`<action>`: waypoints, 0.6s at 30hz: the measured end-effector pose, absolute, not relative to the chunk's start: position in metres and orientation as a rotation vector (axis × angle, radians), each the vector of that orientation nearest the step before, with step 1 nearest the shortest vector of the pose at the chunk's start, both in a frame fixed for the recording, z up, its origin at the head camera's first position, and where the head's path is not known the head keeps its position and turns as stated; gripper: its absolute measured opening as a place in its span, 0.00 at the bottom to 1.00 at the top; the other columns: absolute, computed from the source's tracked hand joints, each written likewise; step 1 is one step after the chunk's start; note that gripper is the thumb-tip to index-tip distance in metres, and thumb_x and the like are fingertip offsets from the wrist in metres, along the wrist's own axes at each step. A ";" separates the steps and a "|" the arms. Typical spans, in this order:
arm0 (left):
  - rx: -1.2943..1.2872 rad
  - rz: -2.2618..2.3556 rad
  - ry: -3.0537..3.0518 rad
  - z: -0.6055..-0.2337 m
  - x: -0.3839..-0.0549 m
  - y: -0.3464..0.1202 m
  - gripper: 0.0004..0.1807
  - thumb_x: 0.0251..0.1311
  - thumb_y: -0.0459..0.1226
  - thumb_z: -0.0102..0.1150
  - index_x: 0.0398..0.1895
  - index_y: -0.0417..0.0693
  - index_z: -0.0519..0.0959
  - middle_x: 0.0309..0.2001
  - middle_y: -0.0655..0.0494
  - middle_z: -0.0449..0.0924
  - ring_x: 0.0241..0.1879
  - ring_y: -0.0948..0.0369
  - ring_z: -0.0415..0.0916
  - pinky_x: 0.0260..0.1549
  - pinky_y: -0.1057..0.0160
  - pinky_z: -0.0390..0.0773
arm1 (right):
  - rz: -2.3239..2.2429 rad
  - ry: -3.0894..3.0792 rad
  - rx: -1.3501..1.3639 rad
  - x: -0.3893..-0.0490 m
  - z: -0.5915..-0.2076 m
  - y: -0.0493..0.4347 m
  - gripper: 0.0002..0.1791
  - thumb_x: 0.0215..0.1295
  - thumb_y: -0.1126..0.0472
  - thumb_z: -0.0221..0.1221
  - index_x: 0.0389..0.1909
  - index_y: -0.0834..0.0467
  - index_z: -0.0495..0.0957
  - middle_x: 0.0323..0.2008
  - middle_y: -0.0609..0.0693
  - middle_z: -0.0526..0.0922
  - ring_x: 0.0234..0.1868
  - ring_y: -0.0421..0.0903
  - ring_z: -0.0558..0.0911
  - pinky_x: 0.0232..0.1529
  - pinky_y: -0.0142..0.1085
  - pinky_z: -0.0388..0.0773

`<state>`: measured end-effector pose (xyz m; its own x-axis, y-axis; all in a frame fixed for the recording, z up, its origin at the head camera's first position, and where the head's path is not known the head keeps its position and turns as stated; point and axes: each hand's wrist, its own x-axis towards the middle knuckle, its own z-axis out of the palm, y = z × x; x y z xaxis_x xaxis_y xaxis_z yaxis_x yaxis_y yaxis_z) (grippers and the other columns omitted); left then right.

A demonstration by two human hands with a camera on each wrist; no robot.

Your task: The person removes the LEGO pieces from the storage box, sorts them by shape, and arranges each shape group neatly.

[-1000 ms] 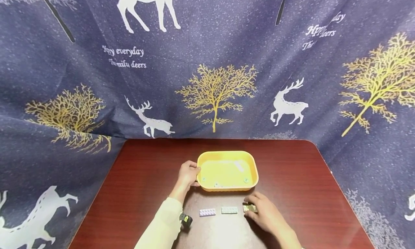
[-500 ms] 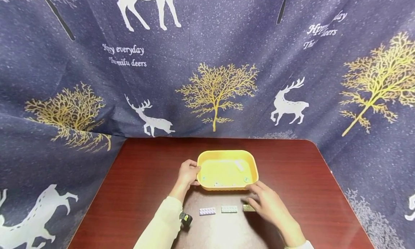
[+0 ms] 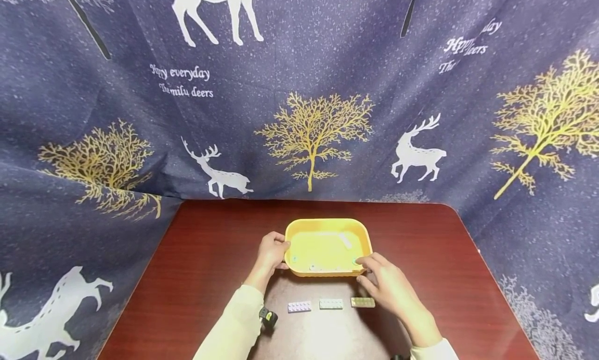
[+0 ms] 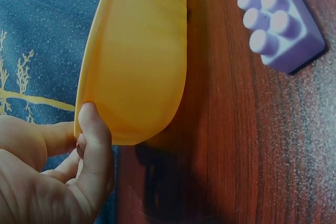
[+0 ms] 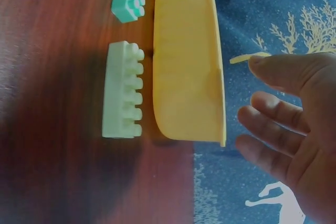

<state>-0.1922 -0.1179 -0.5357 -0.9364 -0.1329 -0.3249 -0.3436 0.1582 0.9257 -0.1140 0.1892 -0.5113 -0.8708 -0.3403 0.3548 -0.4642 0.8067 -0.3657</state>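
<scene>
My left hand [image 3: 271,250] pinches the left rim of a yellow plastic bin [image 3: 327,272]; the left wrist view shows the thumb on the bin's outer wall [image 4: 142,61]. Over the bin's front right corner is my right hand [image 3: 388,283], holding nothing, its fingers loosely bent and apart in the right wrist view. Three studded toy building bricks lie in a row in front of the bin: a purple brick [image 3: 299,306] at left, a green brick [image 3: 330,304] in the middle, and a pale yellow-green brick [image 3: 362,302] nearest my right hand.
Several small pieces, too small to identify, lie inside the bin along its floor. The reddish-brown table [image 3: 220,230] ends at a dark blue curtain [image 3: 327,63] printed with deer and trees. A black strap device [image 3: 268,317] sits on the left wrist.
My right hand has left the yellow-green brick and moved forward to the bin's front right corner. That brick stays on the table, now fully visible. My left hand keeps its place.
</scene>
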 end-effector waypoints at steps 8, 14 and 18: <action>-0.467 1.884 2.252 -0.537 -0.190 -0.118 0.14 0.69 0.31 0.59 0.53 0.32 0.75 0.43 0.36 0.79 0.28 0.47 0.84 0.16 0.59 0.88 | 0.673 -2.687 0.639 -0.126 -0.509 0.188 0.20 0.55 0.61 0.74 0.50 0.53 0.83 0.44 0.45 0.83 0.35 0.43 0.86 0.38 0.40 0.87; -0.471 1.876 2.266 -0.538 -0.191 -0.119 0.14 0.68 0.31 0.60 0.53 0.32 0.75 0.41 0.38 0.79 0.29 0.47 0.84 0.17 0.58 0.89 | 0.687 -2.679 0.661 -0.133 -0.510 0.185 0.20 0.57 0.60 0.74 0.51 0.54 0.83 0.45 0.46 0.83 0.35 0.44 0.86 0.38 0.39 0.87; -0.456 1.885 2.269 -0.536 -0.192 -0.119 0.14 0.69 0.31 0.59 0.53 0.31 0.75 0.43 0.35 0.79 0.30 0.46 0.85 0.16 0.59 0.88 | 0.699 -2.691 0.645 -0.137 -0.510 0.183 0.21 0.57 0.60 0.73 0.52 0.54 0.83 0.46 0.45 0.84 0.36 0.44 0.86 0.38 0.39 0.87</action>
<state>-0.1917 -0.1186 -0.5363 -0.9413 -0.1323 -0.3105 -0.3295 0.1608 0.9304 -0.1371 0.1827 -0.5104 -0.8589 -0.3477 0.3761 -0.4868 0.7824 -0.3885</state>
